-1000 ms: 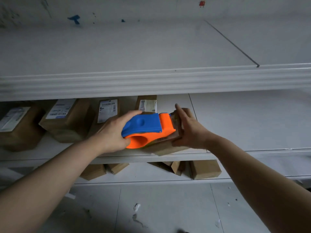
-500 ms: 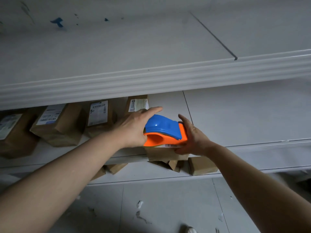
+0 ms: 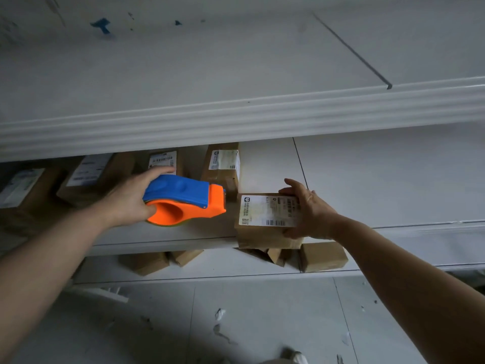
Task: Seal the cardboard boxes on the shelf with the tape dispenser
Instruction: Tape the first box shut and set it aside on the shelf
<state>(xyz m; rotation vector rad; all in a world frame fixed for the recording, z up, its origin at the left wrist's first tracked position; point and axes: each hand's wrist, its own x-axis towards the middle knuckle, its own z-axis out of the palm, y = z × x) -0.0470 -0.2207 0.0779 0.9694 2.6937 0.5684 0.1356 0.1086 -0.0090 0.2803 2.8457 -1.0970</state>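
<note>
1. Grip check: the right hand [image 3: 312,211] holds the labelled cardboard box [image 3: 265,237] at the front edge of the middle shelf [image 3: 367,179]. Its fingers [image 3: 291,186] reach over the far side and the thumb lies against the near right corner.
2. Tool check: the left hand [image 3: 128,203] holds the tape dispenser [image 3: 186,198]. Its fingers are wrapped round the orange body, with the forefinger straight along the blue cover. The dispenser hangs just left of the box, not touching it.
3. Recommended step: brace the box square. It appears to overhang the front edge, so seat it further back before loading it.
4. Set the dispenser's nose on the seam, press down, then draw in one straight pull.
5. Whether tape already lies on this box cannot be told, because the label covers the top.
6. Clearance: the upper shelf lip [image 3: 236,114] sits low overhead, so keep the stroke shallow.
7. Surroundings: other labelled boxes [image 3: 223,166] stand along the back-left of the middle shelf. Plain boxes [image 3: 322,256] sit on the lower shelf. Paper scraps lie on the pale floor [image 3: 262,311].
</note>
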